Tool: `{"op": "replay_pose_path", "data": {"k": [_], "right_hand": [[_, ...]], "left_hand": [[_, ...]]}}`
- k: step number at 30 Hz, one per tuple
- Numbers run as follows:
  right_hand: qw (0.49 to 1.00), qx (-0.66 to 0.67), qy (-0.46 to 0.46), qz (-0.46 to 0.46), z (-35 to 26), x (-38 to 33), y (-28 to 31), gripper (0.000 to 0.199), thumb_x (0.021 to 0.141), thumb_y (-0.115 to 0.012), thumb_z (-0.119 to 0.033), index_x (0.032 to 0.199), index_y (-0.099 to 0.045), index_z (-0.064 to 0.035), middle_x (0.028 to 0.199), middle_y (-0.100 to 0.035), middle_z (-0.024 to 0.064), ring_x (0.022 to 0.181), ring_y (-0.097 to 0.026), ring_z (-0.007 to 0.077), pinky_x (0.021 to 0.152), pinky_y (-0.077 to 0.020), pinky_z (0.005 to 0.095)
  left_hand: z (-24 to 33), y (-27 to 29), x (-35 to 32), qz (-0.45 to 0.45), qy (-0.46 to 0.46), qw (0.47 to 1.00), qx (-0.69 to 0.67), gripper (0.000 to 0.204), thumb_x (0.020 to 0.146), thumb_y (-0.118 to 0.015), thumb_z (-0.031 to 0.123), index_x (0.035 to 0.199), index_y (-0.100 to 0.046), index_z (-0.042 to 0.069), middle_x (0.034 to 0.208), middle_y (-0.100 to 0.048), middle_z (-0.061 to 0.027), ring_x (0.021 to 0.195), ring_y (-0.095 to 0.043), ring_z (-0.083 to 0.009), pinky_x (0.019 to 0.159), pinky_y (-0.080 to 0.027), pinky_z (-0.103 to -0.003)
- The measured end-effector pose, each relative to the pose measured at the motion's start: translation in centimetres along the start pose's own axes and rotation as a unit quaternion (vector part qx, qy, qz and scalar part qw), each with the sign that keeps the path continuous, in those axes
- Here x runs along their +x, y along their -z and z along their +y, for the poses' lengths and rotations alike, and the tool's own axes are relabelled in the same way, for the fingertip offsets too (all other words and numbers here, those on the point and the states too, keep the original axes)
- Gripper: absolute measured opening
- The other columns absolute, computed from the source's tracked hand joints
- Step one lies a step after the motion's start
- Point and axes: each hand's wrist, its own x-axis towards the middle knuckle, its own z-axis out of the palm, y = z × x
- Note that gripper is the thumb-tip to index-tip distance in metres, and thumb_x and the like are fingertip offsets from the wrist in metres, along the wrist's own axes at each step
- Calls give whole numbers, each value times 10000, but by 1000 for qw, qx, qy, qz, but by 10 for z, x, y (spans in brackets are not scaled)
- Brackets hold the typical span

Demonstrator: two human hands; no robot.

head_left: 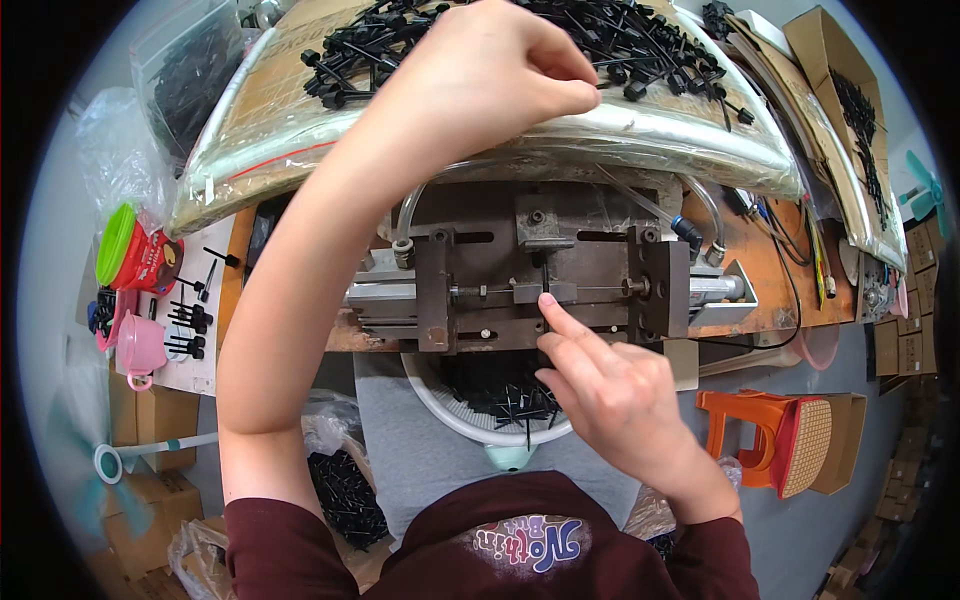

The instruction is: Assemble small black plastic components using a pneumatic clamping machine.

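Location. The black parts (690, 75) lie in a tangled pile on the film-wrapped board (270, 152), above the machine (480, 215). One dark piece (546, 272), apparently a single part, stands in line with the block (565, 292) at the machine's centre. Further parts lie in the white basin (425, 395) below the machine's front edge. The machine rests on the wooden counter (765, 255).

Hand state. Left hand (500, 72): over the pile, fingers curled and thumb near the index fingertip; whether a part is pinched there cannot be told. Right hand (615, 395): index finger extended to the front of the block, other fingers loosely bent, no object seen in its grasp. The exact contact under the fingertip is hidden.

Handling. Each part has a thin shaft and a thicker knob-like head. Judged by appearance, it is light and stiff, probably moulded plastic or coated metal; the material cannot be confirmed. The smooth-looking shaft may roll or slip between fingertips and may bend under side load.

Grip point. Take one part by the head, between thumb and index finger. Draw it out lengthwise, since crossed shafts may snag neighbouring parts. Avoid gripping the shaft tip.
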Motion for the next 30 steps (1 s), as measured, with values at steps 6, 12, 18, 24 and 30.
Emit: {"op": "replay_pose_path", "data": {"k": [6, 12, 18, 24, 30], "right_hand": [[986, -11, 36, 161, 36, 57, 53, 236, 772, -708, -30, 996, -635, -45, 951, -677, 118, 801, -680, 292, 681, -546, 361], [963, -236, 0, 131, 118, 144, 86, 435, 738, -691, -63, 1161, -602, -105, 1049, -686, 73, 778, -613, 240, 763, -503, 382], [979, -203, 8, -1, 147, 206, 73, 505, 683, -716, -11, 1160, -571, -91, 1010, -668, 145, 951, -638, 296, 864, -518, 404], [977, -204, 58, -32, 122, 202, 69, 479, 701, -688, 12, 1153, -571, -95, 857, -591, 100, 867, -619, 268, 810, -507, 407], [983, -171, 68, -7, 110, 192, 80, 362, 757, -705, -31, 1106, -618, -69, 762, -568, 91, 723, -568, 213, 695, -478, 356]], "left_hand": [[-34, 13, -52, 36, -29, 994, -98, 184, 803, -785, 54, 962, -719, -8, 952, -716, -52, 834, -671, -108, 728, -526, -222], [-25, -31, -119, 129, -199, 970, 59, 276, 668, -817, 17, 929, -725, 5, 1234, -650, -169, 831, -695, -196, 721, -558, -288], [-38, -74, -152, 110, -181, 972, 103, 240, 703, -791, 40, 912, -688, -17, 1268, -627, -196, 806, -685, -228, 688, -552, -309], [-56, -106, -163, 113, -152, 974, 121, 245, 737, -771, 49, 954, -672, -7, 1285, -619, -191, 819, -678, -230, 709, -553, -314], [-58, -116, -155, 110, -154, 969, 157, 218, 754, -763, 80, 939, -670, 12, 1296, -622, -169, 768, -681, -234, 688, -547, -310]]}}
